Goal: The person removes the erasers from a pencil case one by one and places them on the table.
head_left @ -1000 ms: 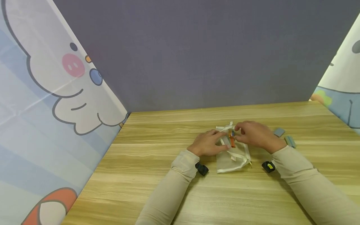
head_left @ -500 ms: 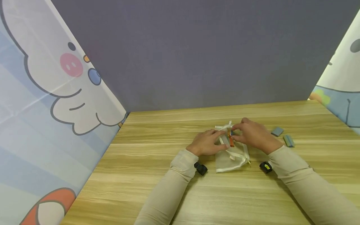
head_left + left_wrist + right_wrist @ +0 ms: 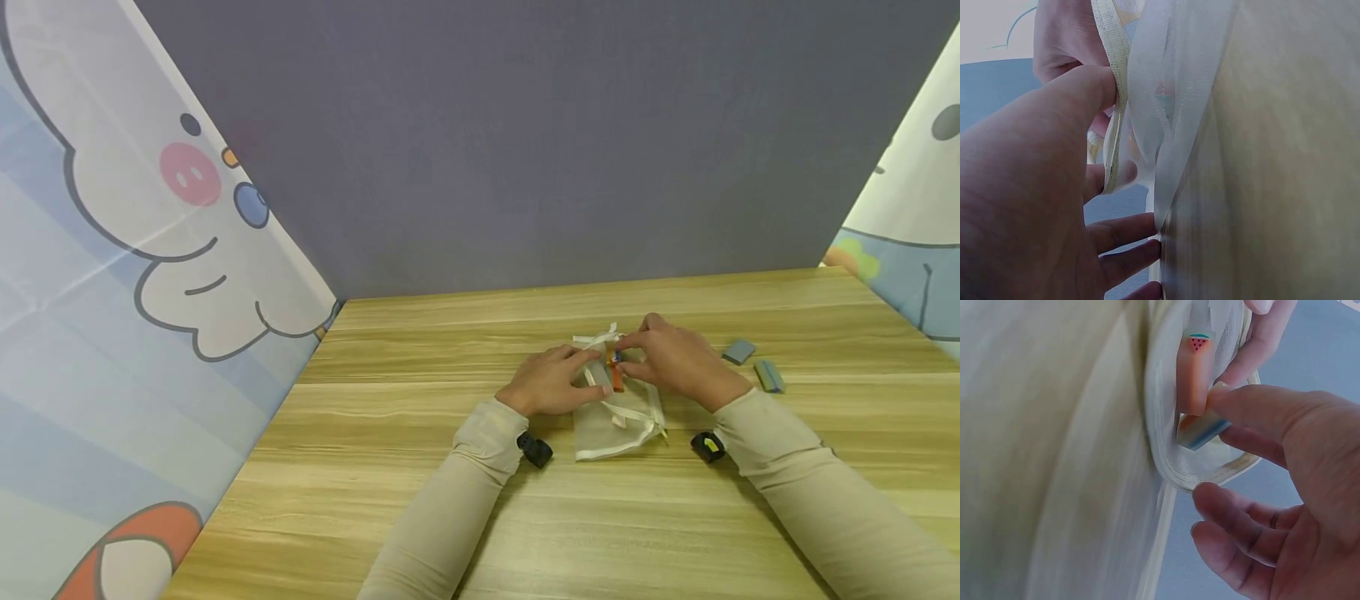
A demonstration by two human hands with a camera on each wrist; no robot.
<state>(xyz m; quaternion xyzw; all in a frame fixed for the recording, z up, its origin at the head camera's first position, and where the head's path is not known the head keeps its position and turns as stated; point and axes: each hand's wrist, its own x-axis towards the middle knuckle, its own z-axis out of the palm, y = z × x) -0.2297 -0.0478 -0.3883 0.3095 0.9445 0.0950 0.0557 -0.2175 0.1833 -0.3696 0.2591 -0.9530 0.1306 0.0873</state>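
Observation:
A white mesh pouch [image 3: 609, 440] with a pale zip edge lies on the table between both hands, its mouth spread. My left hand [image 3: 546, 383] holds the mouth's near edge with thumb and index finger; in the left wrist view the index fingertip [image 3: 1127, 172] shows through the mesh. My right hand [image 3: 678, 358] pinches a small cream block with a blue stripe [image 3: 1202, 429], eraser-like, between thumb and index finger at the pouch's mouth. Against it, inside the mouth, stands an orange eraser-like block [image 3: 1194, 378] with a watermelon print. The right hand's other fingers are loosely bent.
Right of the right hand, a grey-blue flat block [image 3: 738, 352] and a greenish block with a blue stripe [image 3: 769, 377] lie on the wooden table [image 3: 420, 350]. A grey panel [image 3: 540, 150] closes off the back. Printed cloth [image 3: 97, 275] hangs at the left.
My right hand has shifted slightly left and closer to the orange block over the pouch's mouth. The left hand stays at the pouch's edge. The head view has turned a little.

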